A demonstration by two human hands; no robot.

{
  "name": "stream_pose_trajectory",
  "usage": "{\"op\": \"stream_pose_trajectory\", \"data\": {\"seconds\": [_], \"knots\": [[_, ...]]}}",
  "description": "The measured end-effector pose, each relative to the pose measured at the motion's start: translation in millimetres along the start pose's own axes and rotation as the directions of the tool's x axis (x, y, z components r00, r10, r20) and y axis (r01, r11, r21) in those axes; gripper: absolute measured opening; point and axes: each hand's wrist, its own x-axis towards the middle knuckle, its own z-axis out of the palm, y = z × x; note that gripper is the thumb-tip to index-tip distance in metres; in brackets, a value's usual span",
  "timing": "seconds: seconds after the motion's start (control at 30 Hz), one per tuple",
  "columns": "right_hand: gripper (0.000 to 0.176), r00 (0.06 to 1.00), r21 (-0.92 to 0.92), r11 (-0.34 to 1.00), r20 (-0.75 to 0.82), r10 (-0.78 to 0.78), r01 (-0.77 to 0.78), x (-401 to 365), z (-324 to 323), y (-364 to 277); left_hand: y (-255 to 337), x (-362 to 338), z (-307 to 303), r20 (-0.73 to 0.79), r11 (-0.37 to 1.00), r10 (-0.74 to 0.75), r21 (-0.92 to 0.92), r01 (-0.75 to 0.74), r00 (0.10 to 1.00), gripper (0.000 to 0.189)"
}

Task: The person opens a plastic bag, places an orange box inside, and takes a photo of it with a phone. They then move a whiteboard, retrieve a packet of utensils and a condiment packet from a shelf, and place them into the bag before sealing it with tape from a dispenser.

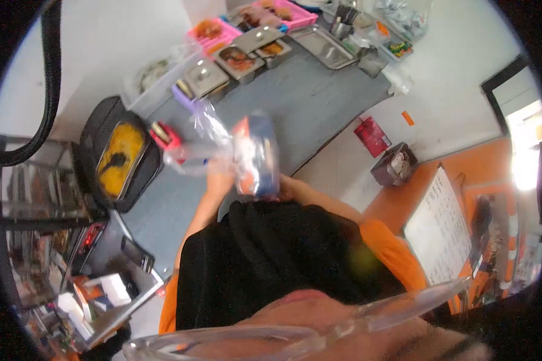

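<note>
In front of my chest is an upright blue and orange box, blurred by motion, with crumpled clear plastic across its near side. My right hand grips the box low on its right side; most of those fingers are hidden. On the other side, my left hand is closed on clear plastic film, which spreads up and to the left. The left fingertips are smeared. Just left of the film, a red-handled thing lies on the grey table.
A black container of yellow food with a dark spoon stands on the left. Metal food pans, pink baskets and an empty metal tray line the back. A whiteboard and a dark box are on the right.
</note>
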Motion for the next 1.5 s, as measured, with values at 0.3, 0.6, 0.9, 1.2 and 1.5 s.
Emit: {"op": "stream_pose_trajectory", "data": {"seconds": [0.3, 0.6, 0.9, 1.2, 1.5], "knots": [[0.057, 0.890, 0.223, 0.874, 0.050, -0.453, 0.432, -124.6, -61.0, -209.0, -5.7, 113.7, 109.9, 0.005, 0.924, -0.331, -0.204, 0.325, 0.944, 0.021], [0.056, 0.918, -0.341, 0.872, -0.060, -0.393, 0.351, -88.8, -123.4, -286.8, 29.2, 163.7, 111.9, -0.166, 0.985, -0.160, 0.032, 0.168, 0.973, 0.024], [0.026, 0.574, -0.727, -0.314, 0.680, -0.457, 0.611, -92.1, -122.1, -201.0, 31.5, 197.7, 89.5, -0.277, 0.954, -0.299, -0.059, 0.295, 0.913, 0.010], [0.015, 0.545, -0.917, 0.246, -0.038, -0.838, 0.314, -152.4, -200.1, -265.5, 80.9, 203.1, 123.8, -0.407, 0.892, -0.449, -0.159, 0.422, 0.796, 0.012], [0.014, 0.063, -0.966, 0.096, -0.083, -0.995, 0.242, -235.8, -327.1, -453.4, 131.8, 284.1, 206.6, -0.130, 0.711, -0.702, -0.077, 0.699, 0.700, 0.025]]}}
